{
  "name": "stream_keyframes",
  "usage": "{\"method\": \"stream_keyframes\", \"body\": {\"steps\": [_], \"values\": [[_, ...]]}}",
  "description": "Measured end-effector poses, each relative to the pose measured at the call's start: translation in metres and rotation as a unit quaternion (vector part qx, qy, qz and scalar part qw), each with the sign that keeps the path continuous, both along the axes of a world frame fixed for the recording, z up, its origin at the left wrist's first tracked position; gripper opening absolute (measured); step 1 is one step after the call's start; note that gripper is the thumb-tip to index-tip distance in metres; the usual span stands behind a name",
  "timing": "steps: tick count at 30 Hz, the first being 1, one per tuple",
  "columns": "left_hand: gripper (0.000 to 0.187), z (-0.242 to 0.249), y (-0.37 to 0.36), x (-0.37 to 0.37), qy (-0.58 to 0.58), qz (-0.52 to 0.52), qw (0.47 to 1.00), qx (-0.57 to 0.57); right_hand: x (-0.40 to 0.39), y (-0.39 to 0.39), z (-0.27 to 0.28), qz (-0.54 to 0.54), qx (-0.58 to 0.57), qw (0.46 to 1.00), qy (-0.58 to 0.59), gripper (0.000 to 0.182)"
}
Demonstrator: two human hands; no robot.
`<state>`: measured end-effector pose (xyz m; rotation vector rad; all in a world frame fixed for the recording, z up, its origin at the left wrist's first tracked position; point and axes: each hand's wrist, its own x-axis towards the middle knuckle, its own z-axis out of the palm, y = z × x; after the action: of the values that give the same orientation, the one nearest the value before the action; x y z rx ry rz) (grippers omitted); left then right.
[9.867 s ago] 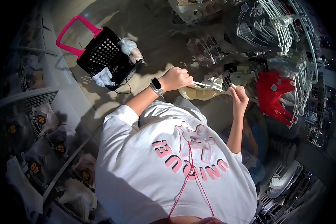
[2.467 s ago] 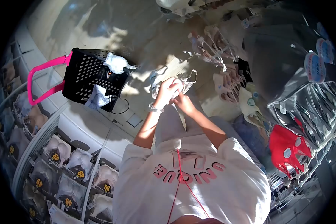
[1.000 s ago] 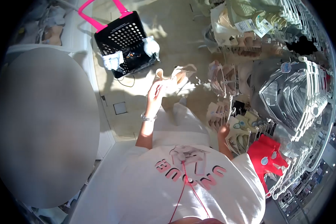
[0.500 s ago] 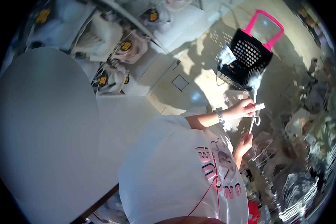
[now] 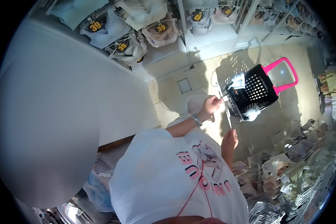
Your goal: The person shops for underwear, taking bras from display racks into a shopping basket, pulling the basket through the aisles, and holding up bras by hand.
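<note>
My left hand point(image 5: 211, 105), with a watch point(image 5: 196, 119) on its wrist, pinches a small white piece point(image 5: 225, 98) beside the basket's near edge. Below and to the right, my right hand point(image 5: 230, 139) is closed on the lower end of a thin white rod, perhaps a hanger point(image 5: 228, 116). The rod runs up toward my left fingers. Pale fabric point(image 5: 195, 103) shows behind my left hand. Just beyond both hands is a black perforated basket point(image 5: 254, 87) with a pink handle point(image 5: 294, 74); a white and blue packet point(image 5: 238, 80) lies in it.
Racks of bras with round "39" tags point(image 5: 95, 26) line the top. A large pale panel point(image 5: 78, 86) fills the left. More hanging garments point(image 5: 276, 168) crowd the lower right. Tiled floor point(image 5: 168, 87) shows around the basket.
The view has turned, so the hands and shirt appear further left and the basket lower. The small white piece and rod remain at my hands. More racks show at the top.
</note>
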<state>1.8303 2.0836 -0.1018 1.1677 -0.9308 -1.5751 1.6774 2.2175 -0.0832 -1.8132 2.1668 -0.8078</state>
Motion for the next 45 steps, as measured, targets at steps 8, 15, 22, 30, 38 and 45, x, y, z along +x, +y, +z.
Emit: {"method": "stream_keyframes", "body": {"steps": [8,15,22,30,38,45], "values": [[0.011,-0.004,-0.008,0.031,0.078,0.071,0.993,0.044,-0.008,-0.012,0.018,0.123,-0.060,0.990,0.040,0.006],[0.015,0.005,-0.021,0.016,0.212,-0.056,0.968,0.123,-0.013,0.001,0.027,0.081,-0.094,0.992,0.029,0.004],[0.024,0.036,-0.024,-0.009,0.139,-0.123,0.972,0.143,-0.033,0.014,0.025,-0.018,-0.017,0.999,0.023,0.010],[0.017,0.011,-0.046,-0.005,0.218,-0.255,0.933,0.129,-0.036,0.005,0.041,-0.083,-0.042,0.996,-0.002,0.004],[0.023,0.008,-0.056,0.003,0.041,-0.263,0.959,0.093,-0.034,-0.001,0.042,-0.074,-0.038,0.996,0.045,0.001],[0.018,-0.003,-0.069,0.004,-0.001,-0.161,0.987,0.031,-0.035,-0.007,0.059,-0.080,-0.027,0.996,0.025,0.005]]}}
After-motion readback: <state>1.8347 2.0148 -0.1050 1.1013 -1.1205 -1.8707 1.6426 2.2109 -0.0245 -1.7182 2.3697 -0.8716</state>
